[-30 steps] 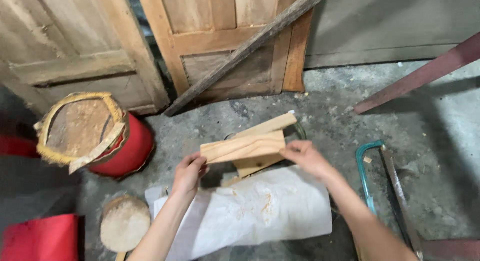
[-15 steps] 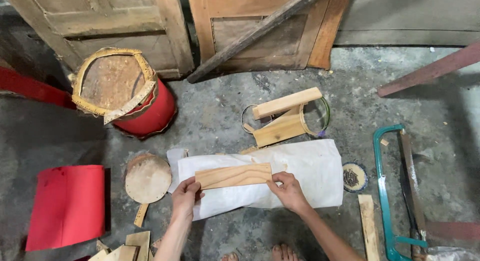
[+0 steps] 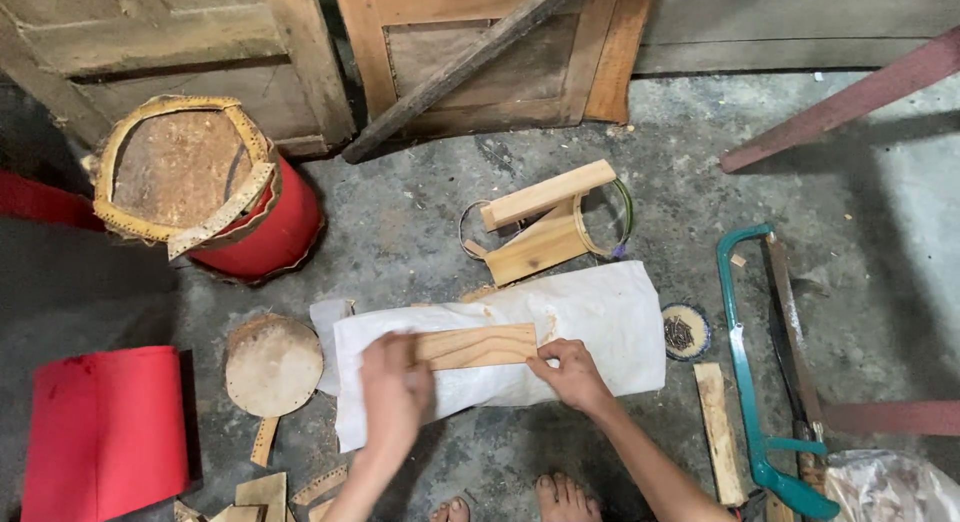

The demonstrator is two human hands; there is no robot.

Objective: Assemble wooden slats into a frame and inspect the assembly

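wooden board pressed flat on white sheet by left hand and right hand, fingers pinching its ends; steadying comes next.

Pretty dim overall, light comes in from the right so the concrete floor looks paler there and the left side goes murky. Soft shadows, no glare, mostly sharp, slight wide-angle bend at the edges.

Pale wooden plank, flat, lengthwise on white sack
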